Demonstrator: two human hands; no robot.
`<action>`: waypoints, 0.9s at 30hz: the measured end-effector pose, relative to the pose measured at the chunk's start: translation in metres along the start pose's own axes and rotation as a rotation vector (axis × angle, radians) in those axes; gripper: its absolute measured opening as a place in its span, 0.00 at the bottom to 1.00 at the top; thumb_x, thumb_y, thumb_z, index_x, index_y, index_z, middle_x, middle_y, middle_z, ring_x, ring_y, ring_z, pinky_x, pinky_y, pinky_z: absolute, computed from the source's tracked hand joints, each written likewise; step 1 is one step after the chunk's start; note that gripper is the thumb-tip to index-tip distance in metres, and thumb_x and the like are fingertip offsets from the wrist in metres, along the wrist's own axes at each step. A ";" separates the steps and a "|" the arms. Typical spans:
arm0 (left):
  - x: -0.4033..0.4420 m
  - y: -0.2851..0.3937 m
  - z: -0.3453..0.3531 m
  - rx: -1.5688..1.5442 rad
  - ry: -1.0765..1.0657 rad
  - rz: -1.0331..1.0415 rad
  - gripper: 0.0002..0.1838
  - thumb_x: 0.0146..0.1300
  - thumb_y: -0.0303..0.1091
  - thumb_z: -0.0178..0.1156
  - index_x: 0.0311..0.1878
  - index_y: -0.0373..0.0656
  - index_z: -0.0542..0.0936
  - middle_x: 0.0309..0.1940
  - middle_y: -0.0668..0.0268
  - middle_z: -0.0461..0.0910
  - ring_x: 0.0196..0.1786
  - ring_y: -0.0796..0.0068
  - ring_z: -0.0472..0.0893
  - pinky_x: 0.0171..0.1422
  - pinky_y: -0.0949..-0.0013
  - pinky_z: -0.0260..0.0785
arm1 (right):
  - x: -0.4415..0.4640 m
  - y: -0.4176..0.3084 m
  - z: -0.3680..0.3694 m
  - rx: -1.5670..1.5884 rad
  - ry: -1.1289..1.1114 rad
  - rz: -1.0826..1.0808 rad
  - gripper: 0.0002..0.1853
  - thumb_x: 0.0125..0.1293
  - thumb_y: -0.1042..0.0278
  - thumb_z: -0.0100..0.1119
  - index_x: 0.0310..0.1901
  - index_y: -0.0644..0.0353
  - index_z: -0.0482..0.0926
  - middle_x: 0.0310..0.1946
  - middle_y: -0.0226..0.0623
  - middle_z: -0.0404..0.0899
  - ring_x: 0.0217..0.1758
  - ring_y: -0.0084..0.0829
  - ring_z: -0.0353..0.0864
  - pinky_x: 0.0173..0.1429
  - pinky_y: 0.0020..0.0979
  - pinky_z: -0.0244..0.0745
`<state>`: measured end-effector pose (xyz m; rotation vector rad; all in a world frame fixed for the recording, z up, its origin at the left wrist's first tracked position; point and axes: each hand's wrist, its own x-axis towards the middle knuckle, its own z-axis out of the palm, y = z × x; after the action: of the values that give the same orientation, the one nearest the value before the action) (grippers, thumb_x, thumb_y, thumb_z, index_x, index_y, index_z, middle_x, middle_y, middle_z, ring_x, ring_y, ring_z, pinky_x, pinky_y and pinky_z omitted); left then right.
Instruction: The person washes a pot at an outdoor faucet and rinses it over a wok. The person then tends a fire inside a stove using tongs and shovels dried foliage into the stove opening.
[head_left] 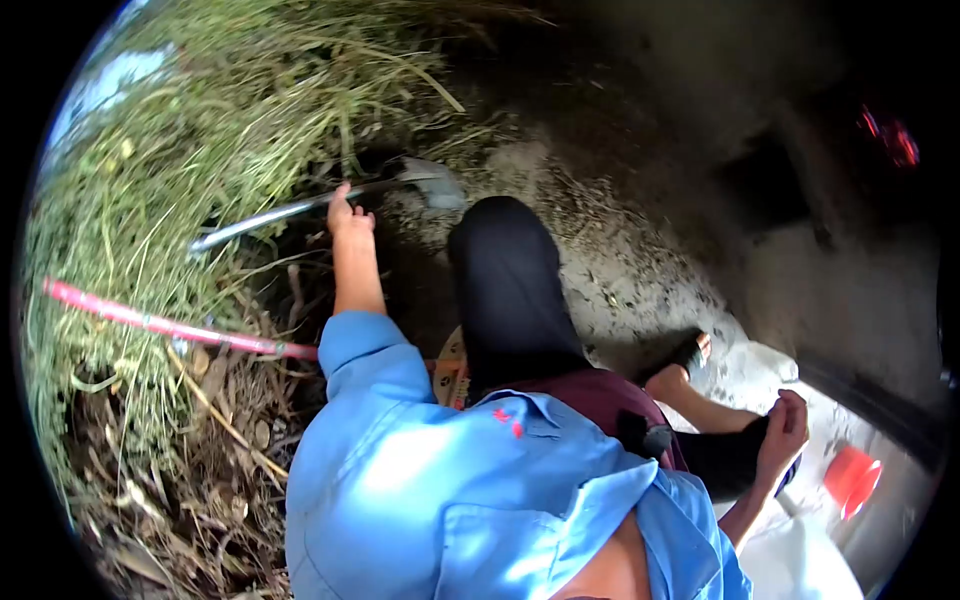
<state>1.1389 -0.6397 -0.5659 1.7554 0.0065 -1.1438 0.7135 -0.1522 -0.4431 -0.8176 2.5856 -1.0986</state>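
My left hand (352, 212) is closed around the shiny metal handle of a long tool (268, 217). Its far end carries a flat grey blade (438, 186), close to the ground beside my dark trouser knee (508, 262). The handle's other end points left into cut green stalks (225, 120). On the other side of my body, my right hand (788, 430) rests over my other leg, its fingers loosely bent and no object visible in them.
A red pole (180, 327) lies across the stalks and passes behind my left sleeve. Dry sticks (200, 480) are heaped at the lower left. A red container (852, 482) stands on the pale floor at right. Dry litter (620, 250) is scattered on the ground ahead.
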 end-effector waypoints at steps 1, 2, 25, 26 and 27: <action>0.007 0.011 -0.006 -0.059 0.129 -0.066 0.24 0.41 0.37 0.65 0.44 0.49 0.69 0.36 0.67 0.63 0.27 0.72 0.63 0.38 0.63 0.62 | 0.002 -0.003 0.005 0.048 -0.025 -0.016 0.05 0.58 0.77 0.47 0.35 0.64 0.72 0.20 0.24 0.67 0.23 0.13 0.62 0.26 0.14 0.58; 0.013 0.017 -0.010 -0.111 0.249 -0.137 0.25 0.41 0.37 0.65 0.44 0.48 0.69 0.36 0.67 0.63 0.30 0.71 0.64 0.40 0.63 0.62 | 0.004 -0.010 0.010 0.098 -0.040 0.018 0.05 0.57 0.78 0.47 0.35 0.64 0.73 0.21 0.24 0.67 0.23 0.13 0.63 0.27 0.14 0.58; -0.318 -0.205 0.036 0.641 -1.625 1.395 0.08 0.39 0.25 0.56 0.23 0.39 0.67 0.25 0.57 0.71 0.35 0.55 0.69 0.36 0.55 0.62 | 0.020 -0.106 0.044 1.166 -1.104 0.578 0.38 0.58 0.39 0.36 0.59 0.65 0.49 0.46 0.55 0.65 0.41 0.42 0.72 0.26 0.35 0.77; -0.331 -0.217 0.026 0.781 -1.603 1.387 0.11 0.39 0.26 0.56 0.29 0.40 0.67 0.30 0.58 0.70 0.40 0.56 0.67 0.38 0.57 0.63 | 0.019 -0.093 0.035 1.210 -1.114 0.691 0.38 0.58 0.39 0.36 0.60 0.65 0.48 0.47 0.56 0.64 0.42 0.44 0.72 0.26 0.35 0.77; -0.337 -0.229 0.020 0.736 -1.666 1.373 0.12 0.39 0.25 0.55 0.31 0.40 0.67 0.30 0.58 0.69 0.40 0.56 0.67 0.37 0.58 0.64 | 0.012 -0.078 0.024 1.212 -1.017 0.800 0.38 0.58 0.40 0.37 0.60 0.64 0.47 0.48 0.57 0.63 0.38 0.44 0.72 0.25 0.35 0.78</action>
<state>0.8295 -0.3811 -0.5003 0.3714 -2.3513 -1.1033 0.7451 -0.2177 -0.4037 0.0493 0.8944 -1.1868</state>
